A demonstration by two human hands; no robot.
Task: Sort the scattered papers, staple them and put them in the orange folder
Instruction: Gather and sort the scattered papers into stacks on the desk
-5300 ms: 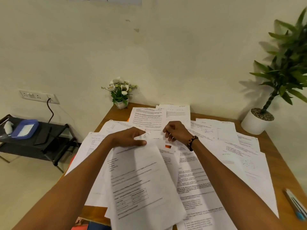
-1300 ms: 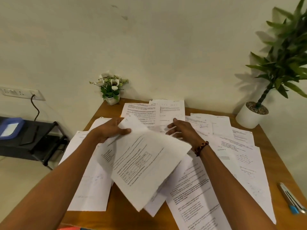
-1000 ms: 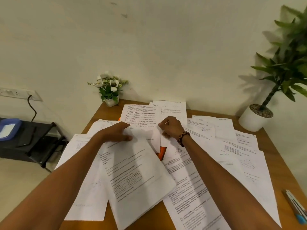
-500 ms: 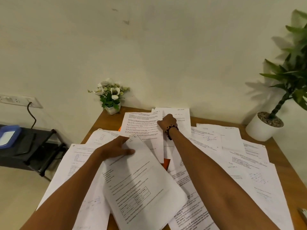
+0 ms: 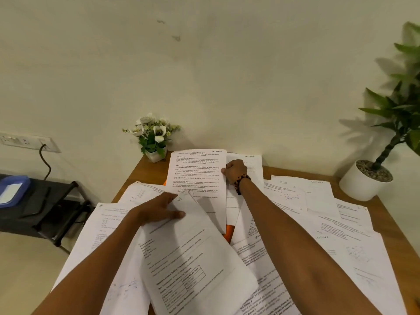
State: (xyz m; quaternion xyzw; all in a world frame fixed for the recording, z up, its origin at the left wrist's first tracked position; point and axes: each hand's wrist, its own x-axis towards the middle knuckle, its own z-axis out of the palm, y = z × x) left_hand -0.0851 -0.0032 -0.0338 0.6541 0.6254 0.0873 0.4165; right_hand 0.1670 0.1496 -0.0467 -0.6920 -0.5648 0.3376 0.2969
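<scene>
Right hand [image 5: 234, 171] pinches right edge of a printed sheet [image 5: 196, 178] at far side of surface [image 5: 148, 170]; left hand [image 5: 159, 210] grips top of a paper stack [image 5: 193, 258]. Orange folder [image 5: 228, 233] peeks beneath scattered papers [image 5: 341, 235], between the arms

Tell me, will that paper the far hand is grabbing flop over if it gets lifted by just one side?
Probably yes. The printed sheet looks like one thin page, pinched at its edge by the right hand, so the free side should droop. It likely weighs little. It lies over other loose papers, so it may slide easily.
</scene>
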